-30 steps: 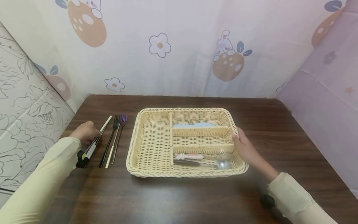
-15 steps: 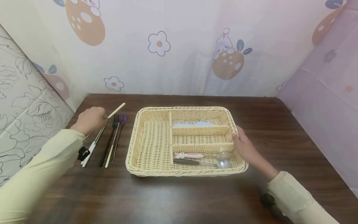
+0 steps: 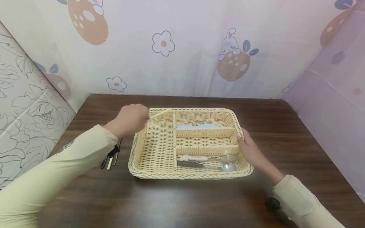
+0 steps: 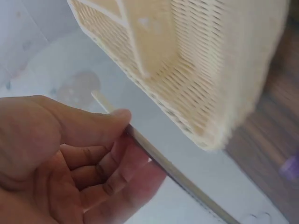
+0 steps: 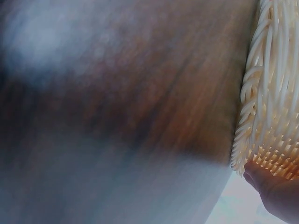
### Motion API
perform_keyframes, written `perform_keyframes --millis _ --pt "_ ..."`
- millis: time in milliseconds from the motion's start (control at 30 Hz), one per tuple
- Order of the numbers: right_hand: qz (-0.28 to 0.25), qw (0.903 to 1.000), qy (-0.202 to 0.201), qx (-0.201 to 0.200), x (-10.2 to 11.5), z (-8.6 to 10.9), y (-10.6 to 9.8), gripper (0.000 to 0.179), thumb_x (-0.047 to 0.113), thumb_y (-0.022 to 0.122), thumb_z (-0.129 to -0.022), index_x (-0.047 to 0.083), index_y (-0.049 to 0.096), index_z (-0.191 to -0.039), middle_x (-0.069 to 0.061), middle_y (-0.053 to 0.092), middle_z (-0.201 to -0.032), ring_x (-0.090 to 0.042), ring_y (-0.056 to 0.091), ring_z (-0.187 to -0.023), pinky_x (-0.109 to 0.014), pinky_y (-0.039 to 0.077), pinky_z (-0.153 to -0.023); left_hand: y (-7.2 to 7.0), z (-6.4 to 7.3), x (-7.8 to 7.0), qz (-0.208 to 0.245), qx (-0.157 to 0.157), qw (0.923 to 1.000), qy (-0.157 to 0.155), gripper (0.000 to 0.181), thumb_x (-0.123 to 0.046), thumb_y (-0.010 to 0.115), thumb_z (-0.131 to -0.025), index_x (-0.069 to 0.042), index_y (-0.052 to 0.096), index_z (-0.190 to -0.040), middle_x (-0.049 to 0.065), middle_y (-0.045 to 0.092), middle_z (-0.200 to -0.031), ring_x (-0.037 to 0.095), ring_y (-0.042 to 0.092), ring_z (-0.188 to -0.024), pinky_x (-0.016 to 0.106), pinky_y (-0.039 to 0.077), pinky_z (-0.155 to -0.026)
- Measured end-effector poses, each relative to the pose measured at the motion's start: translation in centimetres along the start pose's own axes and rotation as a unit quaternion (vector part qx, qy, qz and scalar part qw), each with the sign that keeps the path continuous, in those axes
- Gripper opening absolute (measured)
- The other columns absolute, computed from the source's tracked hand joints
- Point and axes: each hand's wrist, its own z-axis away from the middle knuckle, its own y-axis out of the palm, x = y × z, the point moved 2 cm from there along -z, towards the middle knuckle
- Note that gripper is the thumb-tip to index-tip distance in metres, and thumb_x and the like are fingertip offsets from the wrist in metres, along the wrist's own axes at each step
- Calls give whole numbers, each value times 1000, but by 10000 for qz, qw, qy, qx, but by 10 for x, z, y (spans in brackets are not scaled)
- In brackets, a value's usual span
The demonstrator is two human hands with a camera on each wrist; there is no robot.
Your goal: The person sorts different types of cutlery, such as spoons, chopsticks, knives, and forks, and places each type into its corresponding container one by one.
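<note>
My left hand (image 3: pixel 129 118) pinches a slim chopstick (image 3: pixel 161 113) over the back left corner of a cream woven basket (image 3: pixel 155 175). In the left wrist view, thumb and fingertips hold this chopstick (image 4: pixel 196 198), which has a cream end and a metallic length. My right hand (image 3: pixel 251 150) grips the basket's right rim, its thumb over the edge. Two spoons lie in the front right compartment: one with a rabbit-shaped handle (image 3: pixel 194 158), one with a dark handle (image 3: pixel 190 165). A pale blue item (image 3: pixel 198 126) lies in the back right compartment; the large left compartment is bare.
On the brown table (image 3: pixel 176 202), left of the basket, fork handles (image 3: pixel 110 163) show from under my left sleeve (image 3: pixel 85 152); the rest of the forks is hidden. A patterned curtain (image 3: pixel 185 63) hangs behind the table.
My left hand has lifted the chopstick from the left of the table and carried it right to the basket. White-handled sticks left there are now hidden by the arm. My right hand stays put.
</note>
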Motion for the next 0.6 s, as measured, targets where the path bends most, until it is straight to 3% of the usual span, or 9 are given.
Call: perform_keyframes --millis 167,367,600 --pt "-21 10000 24 -14 1 0 0 54 23 22 -105 4 1 -150 -38 31 -134 -49 50 -111 -47 52 -80 -1 -13 -29 -94 -68 9989 465 18 1 57 -87 -7 64 -73 4 62 -76 14 46 -56 31 46 -48" --pt "-63 10000 47 -9 0 0 0 53 23 22 -105 5 2 -151 -37 31 -134 -48 49 -113 -49 50 -82 6 -30 -56 -117 -69 9949 996 21 1 56 -88 -9 56 -69 4 58 -71 15 49 -60 31 47 -52" --pt "-92 9999 38 -17 -1 1 0 54 24 23 -105 6 2 -151 -37 32 -134 -46 50 -111 -48 51 -82 13 -45 -85 -62 9 9899 1414 7 -4 58 -91 -6 62 -85 4 64 -83 16 55 -67 31 51 -61"
